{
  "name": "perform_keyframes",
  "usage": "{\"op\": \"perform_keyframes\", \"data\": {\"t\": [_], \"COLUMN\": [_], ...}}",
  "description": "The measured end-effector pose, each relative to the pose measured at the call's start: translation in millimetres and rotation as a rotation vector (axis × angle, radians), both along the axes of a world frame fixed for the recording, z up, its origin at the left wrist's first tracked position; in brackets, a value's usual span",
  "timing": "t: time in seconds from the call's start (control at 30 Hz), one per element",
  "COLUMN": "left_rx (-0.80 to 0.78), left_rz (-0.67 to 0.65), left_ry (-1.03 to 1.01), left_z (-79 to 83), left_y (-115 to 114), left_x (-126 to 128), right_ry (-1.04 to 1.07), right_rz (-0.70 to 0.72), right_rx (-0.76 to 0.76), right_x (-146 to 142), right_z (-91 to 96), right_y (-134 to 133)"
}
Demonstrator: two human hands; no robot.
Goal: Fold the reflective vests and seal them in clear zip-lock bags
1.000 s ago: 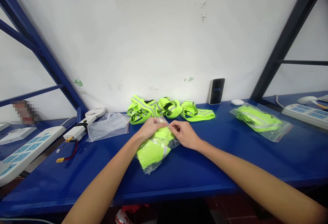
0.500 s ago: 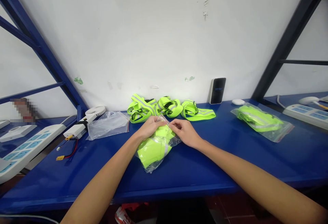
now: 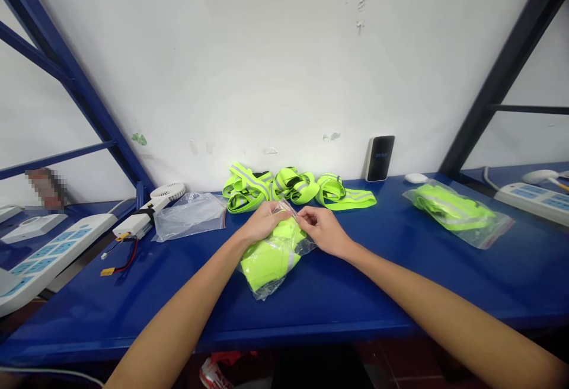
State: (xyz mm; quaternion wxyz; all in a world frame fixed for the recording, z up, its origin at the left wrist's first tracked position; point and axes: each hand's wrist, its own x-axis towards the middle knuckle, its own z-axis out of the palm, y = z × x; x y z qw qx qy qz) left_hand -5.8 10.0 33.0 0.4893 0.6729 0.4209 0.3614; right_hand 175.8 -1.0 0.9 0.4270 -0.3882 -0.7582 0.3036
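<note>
Barely anything has moved: in the head view, the left hand (image 3: 263, 223) and right hand (image 3: 328, 233) still pinch the mouth of a clear plastic bag (image 3: 270, 285) of neon-yellow fabric (image 3: 267, 261), mid-table on glossy blue table (image 3: 333, 306) (keeping the edges taut should help).

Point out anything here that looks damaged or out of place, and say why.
The wall looks damaged: flaking patches up high and greenish marks lower down break its white surface. At left on the desk, a yellow plug lies loose, plugged into nothing.
</note>
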Motion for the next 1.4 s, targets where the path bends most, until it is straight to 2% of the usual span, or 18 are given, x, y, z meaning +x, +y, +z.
{"op": "perform_keyframes", "data": {"t": [0.27, 0.53, 0.83, 1.17, 1.4], "left_rx": [0.089, 0.078, 0.152, 0.265, 0.316], "left_rz": [-0.03, -0.08, -0.079, -0.002, 0.244], "left_ry": [0.006, 0.018, 0.02, 0.142, 0.184], "left_z": [-3.2, -7.2, -10.8, -12.8, -6.3], "left_y": [2.8, 4.3, 5.6, 4.7, 13.9], "left_x": [2.7, 0.9, 2.9, 4.8, -11.4], "right_ry": [0.049, 0.079, 0.057, 0.073, 0.127], "right_rz": [-0.002, 0.061, -0.006, -0.024, 0.166], "right_rx": [-0.061, -0.09, -0.067, -0.042, -0.312], "right_x": [-0.7, -0.7, -2.6, -3.2, 9.4], "right_z": [-0.9, -0.3, 2.7, -0.2, 2.3], "right_y": [1.6, 3.7, 2.8, 3.2, 6.6]}}
